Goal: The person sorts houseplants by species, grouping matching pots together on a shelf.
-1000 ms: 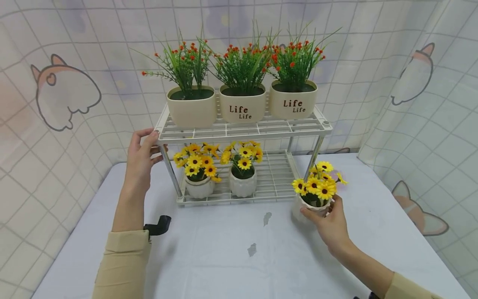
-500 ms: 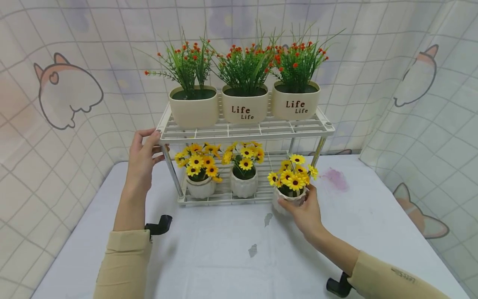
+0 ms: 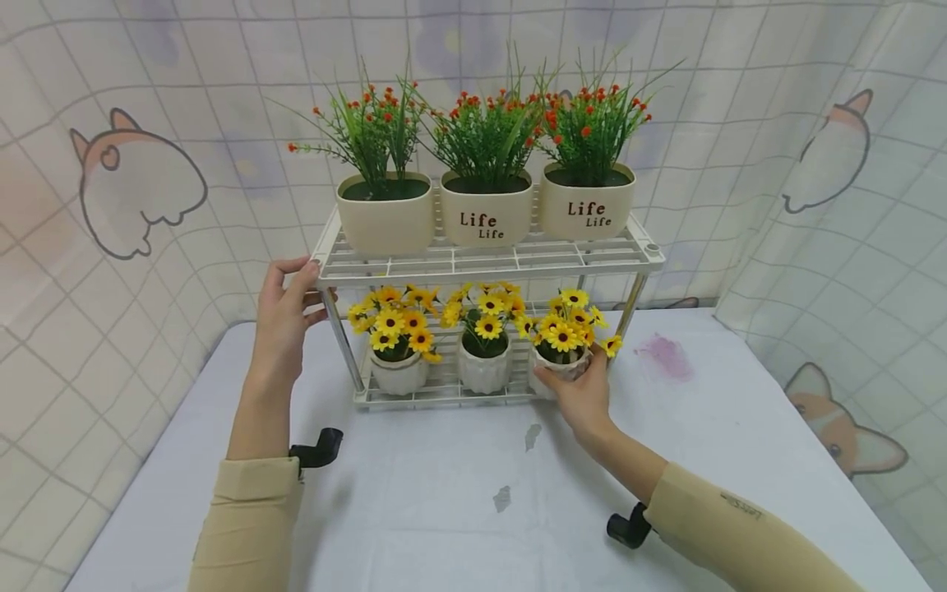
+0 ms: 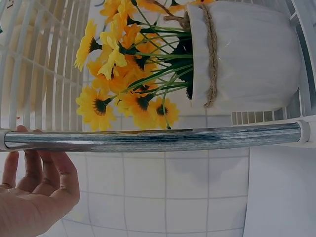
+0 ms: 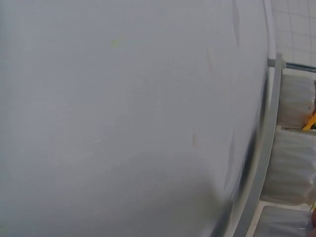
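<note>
A white two-tier wire rack [image 3: 473,273] stands on the table. My left hand [image 3: 283,329] grips its upper left front corner, thumb on top. In the left wrist view, the fingers of that hand [image 4: 42,190] bend behind the metal post [image 4: 158,140]. My right hand [image 3: 588,393] holds a small white pot of yellow daisies [image 3: 562,335] by its side, at the right part of the lower tier. Two similar daisy pots stand left of it, one in the middle [image 3: 484,370] and one at the left [image 3: 399,374].
Three cream planters with red flowers line the upper tier, at left [image 3: 386,220], middle [image 3: 487,215] and right [image 3: 588,201]. A white cloth [image 3: 414,501] covers the table. A tile-patterned curtain [image 3: 244,148] hangs around the back and sides.
My right hand has carried the daisy pot leftward from beside the right post and inward over the lower tier, level with the other two. My left hand stays on the rack corner.
</note>
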A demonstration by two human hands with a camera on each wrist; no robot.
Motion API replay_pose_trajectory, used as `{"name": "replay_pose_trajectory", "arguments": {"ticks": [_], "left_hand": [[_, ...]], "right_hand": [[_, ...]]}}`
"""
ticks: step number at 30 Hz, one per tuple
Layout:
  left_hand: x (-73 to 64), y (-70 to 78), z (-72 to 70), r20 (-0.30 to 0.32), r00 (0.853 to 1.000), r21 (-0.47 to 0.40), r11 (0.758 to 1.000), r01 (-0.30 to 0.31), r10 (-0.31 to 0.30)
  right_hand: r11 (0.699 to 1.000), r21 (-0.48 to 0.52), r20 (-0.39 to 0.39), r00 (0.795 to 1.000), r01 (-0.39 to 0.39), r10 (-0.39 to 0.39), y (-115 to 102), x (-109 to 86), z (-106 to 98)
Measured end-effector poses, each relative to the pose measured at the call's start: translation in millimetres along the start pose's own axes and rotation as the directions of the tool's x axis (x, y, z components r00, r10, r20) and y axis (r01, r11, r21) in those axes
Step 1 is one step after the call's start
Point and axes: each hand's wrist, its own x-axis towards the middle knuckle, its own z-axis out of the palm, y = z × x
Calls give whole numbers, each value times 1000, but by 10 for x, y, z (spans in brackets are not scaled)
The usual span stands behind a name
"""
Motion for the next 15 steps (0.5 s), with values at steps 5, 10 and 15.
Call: {"name": "replay_pose_trajectory", "arguments": {"ticks": [5, 10, 15], "left_hand": [[-9, -1, 1, 0, 1000, 9, 1000, -8, 8], [-14, 1, -2, -1, 1000, 24, 1000, -7, 7], [-9, 8, -8, -1, 1000, 57, 998, -12, 12]], "right_hand": [[999, 38, 7, 1000, 16, -16, 18, 56, 70], [999, 51, 15, 1000, 11, -12, 30, 94, 108], [997, 70, 5, 1000, 27, -27, 32, 149, 135]]}}
